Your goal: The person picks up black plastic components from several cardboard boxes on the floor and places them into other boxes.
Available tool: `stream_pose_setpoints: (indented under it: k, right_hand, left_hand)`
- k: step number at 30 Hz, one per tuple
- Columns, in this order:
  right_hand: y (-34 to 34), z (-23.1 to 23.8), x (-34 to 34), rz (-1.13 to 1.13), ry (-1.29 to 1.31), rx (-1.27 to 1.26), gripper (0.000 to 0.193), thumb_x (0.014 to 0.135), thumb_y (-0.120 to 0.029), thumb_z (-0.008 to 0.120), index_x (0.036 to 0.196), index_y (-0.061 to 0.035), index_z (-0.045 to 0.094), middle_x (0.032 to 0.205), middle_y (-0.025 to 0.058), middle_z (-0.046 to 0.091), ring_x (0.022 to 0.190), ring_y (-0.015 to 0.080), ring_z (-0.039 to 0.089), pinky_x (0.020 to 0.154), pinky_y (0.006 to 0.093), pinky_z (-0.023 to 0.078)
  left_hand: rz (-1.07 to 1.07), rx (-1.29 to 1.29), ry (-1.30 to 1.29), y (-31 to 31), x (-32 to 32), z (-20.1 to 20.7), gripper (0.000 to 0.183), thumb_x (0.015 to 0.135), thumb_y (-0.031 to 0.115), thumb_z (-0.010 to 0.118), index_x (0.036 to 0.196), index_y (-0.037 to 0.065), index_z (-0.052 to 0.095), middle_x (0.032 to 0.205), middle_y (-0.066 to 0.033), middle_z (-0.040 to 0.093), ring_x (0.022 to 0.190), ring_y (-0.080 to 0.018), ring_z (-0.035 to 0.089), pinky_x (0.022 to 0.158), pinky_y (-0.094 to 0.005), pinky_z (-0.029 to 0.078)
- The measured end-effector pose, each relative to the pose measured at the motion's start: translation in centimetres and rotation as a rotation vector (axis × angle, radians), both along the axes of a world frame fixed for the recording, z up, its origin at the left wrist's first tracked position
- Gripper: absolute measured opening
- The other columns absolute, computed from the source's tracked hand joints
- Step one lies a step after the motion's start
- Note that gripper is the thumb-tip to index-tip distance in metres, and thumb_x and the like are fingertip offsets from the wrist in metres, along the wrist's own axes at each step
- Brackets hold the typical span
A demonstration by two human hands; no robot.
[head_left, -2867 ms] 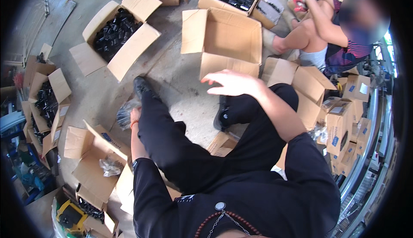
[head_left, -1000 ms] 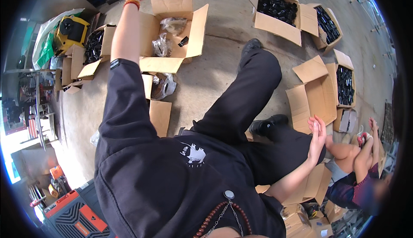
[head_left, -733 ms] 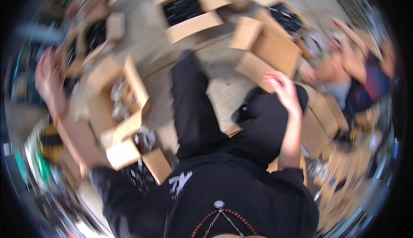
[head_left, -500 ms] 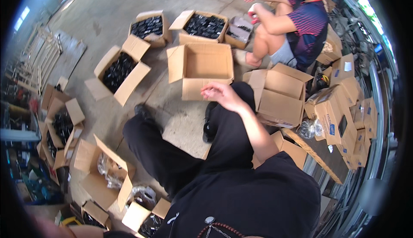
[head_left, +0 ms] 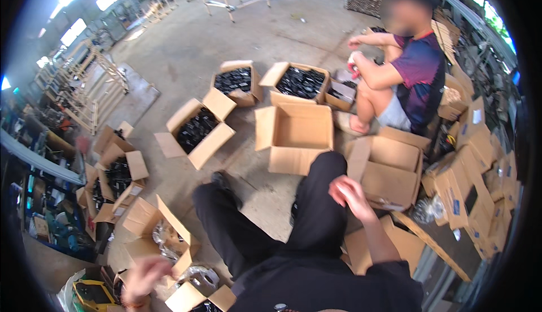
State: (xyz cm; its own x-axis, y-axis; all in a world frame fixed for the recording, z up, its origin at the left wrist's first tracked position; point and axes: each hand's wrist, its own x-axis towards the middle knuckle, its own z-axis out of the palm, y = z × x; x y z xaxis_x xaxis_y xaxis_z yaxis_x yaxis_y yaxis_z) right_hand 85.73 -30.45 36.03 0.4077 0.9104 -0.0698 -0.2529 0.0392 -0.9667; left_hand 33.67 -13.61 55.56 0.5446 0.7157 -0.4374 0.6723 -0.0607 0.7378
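My right hand (head_left: 351,193) hangs over my right knee, its fingers loosely bent and nothing visible in them. Nearest to it is an open cardboard box (head_left: 389,179) on the right. My left hand (head_left: 148,277), smeared by motion, is at the lower left beside an open carton (head_left: 141,222) with clear plastic bags (head_left: 164,238) inside; whether it holds anything cannot be made out. Just right of that hand lie a clear plastic bag (head_left: 202,278) and another open carton (head_left: 183,299) with black parts. Beyond my knees stands an open carton (head_left: 302,159) with a bare bottom.
Cartons of small black parts (head_left: 197,130) (head_left: 232,80) (head_left: 302,82) form an arc ahead, and more boxes (head_left: 135,165) stand at left. A person (head_left: 420,80) squats at right. Stacked cartons (head_left: 451,185) and a wooden plank (head_left: 432,247) lie on my right.
The view has tilted up and shifted left, so the boxes appear lower and farther right. My right hand has drawn back to my right knee; my left hand has come farther into view.
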Motion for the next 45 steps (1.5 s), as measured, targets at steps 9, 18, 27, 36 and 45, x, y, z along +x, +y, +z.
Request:
stream_pose_setpoints:
  k: [9, 18, 27, 36, 45]
  right_hand:
    - [-22.1, -22.2, -7.5, 0.021, -0.095, -0.91, 0.02, 0.097, -0.015, 0.051, 0.081, -0.004, 0.056, 0.063, 0.0042, 0.056, 0.057, 0.0135, 0.056, 0.051, 0.0302, 0.045]
    - [-29.3, -22.4, -9.3, -0.135, 0.128, -1.278, 0.019, 0.096, -0.016, 0.052, 0.083, -0.0043, 0.056, 0.065, 0.005, 0.057, 0.06, 0.0145, 0.058, 0.054, 0.0313, 0.046]
    - [-28.0, -19.8, -9.8, -0.169, 0.124, -1.286, 0.017, 0.095, -0.017, 0.053, 0.085, -0.0046, 0.057, 0.067, 0.0058, 0.059, 0.063, 0.0156, 0.059, 0.056, 0.0324, 0.047]
    - [-28.5, -18.5, -12.5, -0.184, 0.175, -1.335, 0.016, 0.094, -0.018, 0.054, 0.086, -0.0049, 0.057, 0.069, 0.0066, 0.06, 0.067, 0.0166, 0.061, 0.059, 0.0335, 0.049]
    - [-28.1, -18.0, -13.0, -0.116, 0.186, -1.377, 0.015, 0.093, -0.019, 0.055, 0.088, -0.0051, 0.058, 0.071, 0.0074, 0.062, 0.07, 0.0177, 0.063, 0.061, 0.0346, 0.05]
  left_hand:
    - [0.093, -0.625, 0.084, -0.8, 3.4, -18.8, 0.034, 0.097, 0.029, 0.049, 0.107, 0.001, 0.066, 0.096, -0.0089, 0.071, 0.085, -0.0145, 0.068, 0.07, -0.0245, 0.051]
    - [0.076, -0.522, 0.095, 2.0, 5.3, -21.3, 0.033, 0.097, 0.028, 0.051, 0.108, 0.001, 0.066, 0.097, -0.0087, 0.07, 0.087, -0.0144, 0.067, 0.072, -0.0251, 0.052]
    - [-0.006, -0.527, 0.13, 3.9, 6.2, -24.0, 0.033, 0.097, 0.028, 0.052, 0.109, 0.001, 0.066, 0.099, -0.0085, 0.07, 0.088, -0.0143, 0.067, 0.074, -0.0258, 0.052]
    - [-0.141, -0.577, 0.217, 3.6, 7.3, -26.1, 0.033, 0.097, 0.028, 0.053, 0.11, 0.0, 0.066, 0.101, -0.0083, 0.07, 0.09, -0.0143, 0.066, 0.076, -0.0265, 0.052]
    - [-0.184, -0.684, 0.268, 1.2, 5.2, -26.7, 0.032, 0.097, 0.028, 0.055, 0.111, 0.0, 0.065, 0.103, -0.0081, 0.07, 0.092, -0.0142, 0.066, 0.078, -0.0272, 0.052]
